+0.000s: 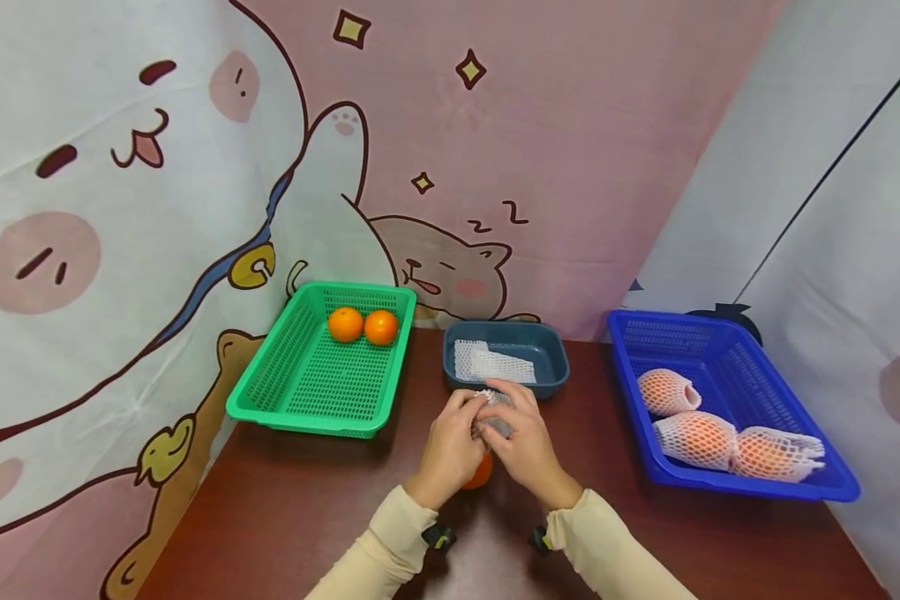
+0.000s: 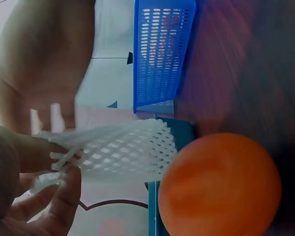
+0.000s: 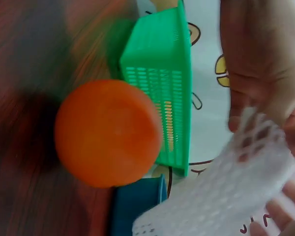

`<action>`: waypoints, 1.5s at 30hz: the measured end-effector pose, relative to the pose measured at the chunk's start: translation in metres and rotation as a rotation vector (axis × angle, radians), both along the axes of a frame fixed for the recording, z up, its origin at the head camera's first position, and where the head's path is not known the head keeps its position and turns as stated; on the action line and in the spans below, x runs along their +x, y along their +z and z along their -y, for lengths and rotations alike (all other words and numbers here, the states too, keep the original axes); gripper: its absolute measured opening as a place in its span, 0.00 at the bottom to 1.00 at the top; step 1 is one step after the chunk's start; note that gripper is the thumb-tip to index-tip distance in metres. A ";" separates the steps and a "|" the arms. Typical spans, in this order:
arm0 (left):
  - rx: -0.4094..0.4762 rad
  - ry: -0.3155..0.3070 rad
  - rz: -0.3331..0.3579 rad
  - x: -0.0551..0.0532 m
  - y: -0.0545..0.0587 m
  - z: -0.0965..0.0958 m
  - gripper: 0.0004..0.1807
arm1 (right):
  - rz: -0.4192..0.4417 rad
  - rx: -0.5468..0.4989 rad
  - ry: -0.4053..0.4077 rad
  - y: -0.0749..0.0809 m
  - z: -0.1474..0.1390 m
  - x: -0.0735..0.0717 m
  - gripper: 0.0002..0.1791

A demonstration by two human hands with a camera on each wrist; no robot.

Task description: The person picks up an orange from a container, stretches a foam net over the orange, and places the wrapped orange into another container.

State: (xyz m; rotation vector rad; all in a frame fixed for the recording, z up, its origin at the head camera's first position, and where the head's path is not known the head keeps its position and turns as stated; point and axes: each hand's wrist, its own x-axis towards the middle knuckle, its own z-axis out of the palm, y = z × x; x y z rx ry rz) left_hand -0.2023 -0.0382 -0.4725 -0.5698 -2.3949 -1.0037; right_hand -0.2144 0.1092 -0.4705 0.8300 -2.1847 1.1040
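Observation:
Over the table's middle, my left hand (image 1: pixel 453 446) and right hand (image 1: pixel 523 437) meet around a white foam fruit net (image 2: pixel 123 147). Fingers of the left hand pinch its gathered end, some of them inside the mesh. My right hand holds the same end from the other side; blur softens its fingers in the right wrist view. The net's tube hangs loose, its other end pointing down. Below and nearer to me, a bare orange (image 1: pixel 480 473) sits on the table, partly hidden by the left hand in the head view.
A green basket (image 1: pixel 311 423) at left holds two oranges (image 1: pixel 345 325). Behind my hands, a dark teal tray (image 1: pixel 555 358) contains flat foam nets (image 1: pixel 502 365). The blue basket (image 1: pixel 757 350) at right holds several net-wrapped fruits (image 1: pixel 696 440). A printed cloth (image 1: pixel 570 150) hangs behind.

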 end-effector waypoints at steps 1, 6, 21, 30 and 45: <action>0.003 -0.007 -0.002 0.001 0.000 -0.001 0.27 | -0.011 0.028 -0.027 -0.002 -0.001 -0.001 0.10; 0.044 -0.038 0.049 0.004 0.005 0.001 0.35 | -0.099 0.181 -0.162 -0.008 -0.016 -0.006 0.14; 0.276 -0.350 0.272 -0.003 0.011 0.024 0.42 | 0.253 -0.072 0.099 0.015 -0.038 -0.003 0.20; 0.309 -0.457 0.397 -0.014 0.001 0.034 0.41 | 0.416 0.025 0.248 0.019 -0.052 -0.003 0.32; 0.298 -0.172 0.288 -0.004 -0.033 0.035 0.31 | 0.230 0.266 -0.058 -0.002 -0.054 -0.013 0.33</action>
